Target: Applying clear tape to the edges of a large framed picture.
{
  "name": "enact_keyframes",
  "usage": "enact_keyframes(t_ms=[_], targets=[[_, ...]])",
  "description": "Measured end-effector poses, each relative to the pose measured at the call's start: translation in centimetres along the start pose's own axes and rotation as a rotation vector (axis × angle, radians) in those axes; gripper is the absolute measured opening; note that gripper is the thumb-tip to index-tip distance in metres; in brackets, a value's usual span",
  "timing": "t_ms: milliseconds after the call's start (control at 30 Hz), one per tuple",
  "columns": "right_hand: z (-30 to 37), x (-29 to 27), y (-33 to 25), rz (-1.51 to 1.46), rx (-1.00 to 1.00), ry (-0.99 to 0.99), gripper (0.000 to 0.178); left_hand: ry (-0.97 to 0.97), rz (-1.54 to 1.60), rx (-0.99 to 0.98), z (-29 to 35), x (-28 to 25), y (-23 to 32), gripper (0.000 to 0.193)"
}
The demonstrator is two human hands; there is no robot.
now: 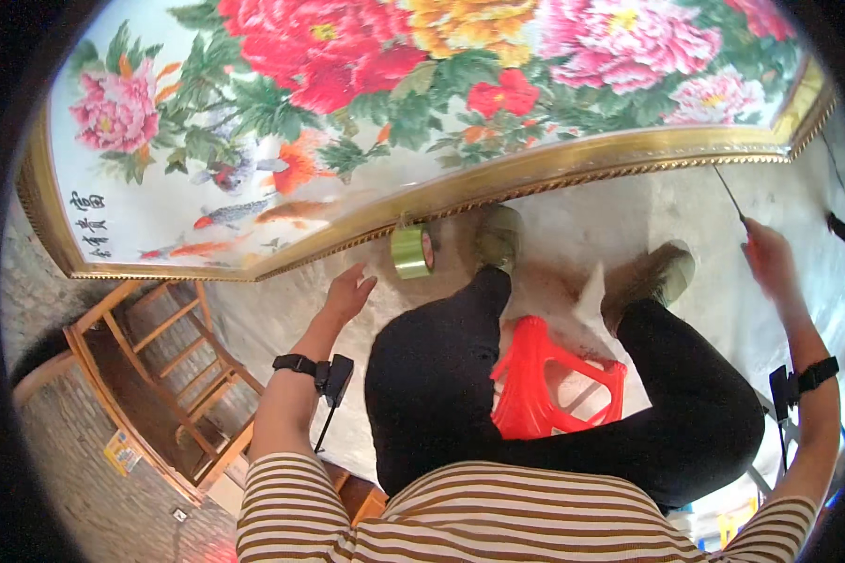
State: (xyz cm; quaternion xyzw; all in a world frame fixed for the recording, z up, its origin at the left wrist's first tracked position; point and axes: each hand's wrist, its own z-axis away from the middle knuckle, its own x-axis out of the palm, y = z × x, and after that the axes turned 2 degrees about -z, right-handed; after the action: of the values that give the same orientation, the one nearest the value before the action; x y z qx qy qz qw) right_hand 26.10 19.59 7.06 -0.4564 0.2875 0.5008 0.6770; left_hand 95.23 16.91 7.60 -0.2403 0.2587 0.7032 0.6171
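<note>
A large framed painting [282, 169] of peonies and fish spans the far side, bordered by a gold frame [535, 184]. My right hand [770, 258] is closed around a thin, dark, pointed tool [730, 195], whose kind I cannot make out. Its tip reaches the frame's lower edge at the right. On the left, my left hand [350, 290] hovers below the frame, holding nothing, its fingers partly stretched. Just right of that hand, a roll of green tape [410, 251] rests against the frame's lower edge.
A red plastic stool [526, 375] shows between my legs. Both my shoes [499, 235] are on the grey floor [582, 235], close to the frame. At the lower left is a brown wooden chair [174, 375]. Dark devices are strapped to both wrists.
</note>
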Motion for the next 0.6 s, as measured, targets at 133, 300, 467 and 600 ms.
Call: enact_keyframes(t_ms=[133, 300, 467, 600], targets=[[-5.0, 0.3, -6.7, -0.308, -0.237, -0.197, 0.047, 0.007, 0.301, 0.027, -3.3, 1.2, 0.2, 0.051], [-9.6, 2.0, -18.3, -0.38, -0.497, -0.372, 0.046, 0.187, 0.37, 0.089, -7.2, 4.7, 0.5, 0.05], [-11.7, 7.1, -25.7, -0.464, -0.416, -0.589, 0.044, 0.185, 0.824, -0.029, -8.6, 7.8, -0.2, 0.054], [-11.3, 10.5, -29.1, -0.343, -0.381, -0.7, 0.048, -0.103, 1.141, -0.104, -8.6, 4.9, 1.8, 0.05]])
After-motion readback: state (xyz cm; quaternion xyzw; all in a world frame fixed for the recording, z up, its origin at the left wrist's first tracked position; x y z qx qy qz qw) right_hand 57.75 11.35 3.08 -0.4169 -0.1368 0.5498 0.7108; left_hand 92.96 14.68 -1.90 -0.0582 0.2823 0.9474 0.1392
